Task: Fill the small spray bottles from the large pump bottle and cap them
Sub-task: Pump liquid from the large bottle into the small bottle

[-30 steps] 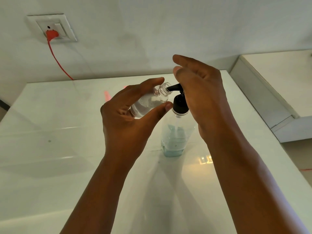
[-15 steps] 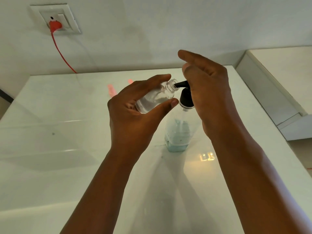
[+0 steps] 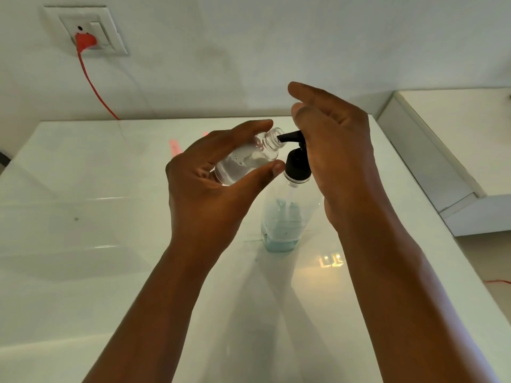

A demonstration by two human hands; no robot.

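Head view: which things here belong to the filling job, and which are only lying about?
Belong to the job:
- small clear plastic spray bottle, uncapped, held tilted in the left hand
- large clear pump bottle with black pump head, little blue liquid left
- right hand on the pump

Only lying about:
- red plug and cable in the white wall socket
- white table

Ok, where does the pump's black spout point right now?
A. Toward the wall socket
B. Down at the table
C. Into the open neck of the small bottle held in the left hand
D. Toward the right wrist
C: the black spout tip meets the open neck of the small clear bottle, which the left hand holds tilted beside the large pump bottle.
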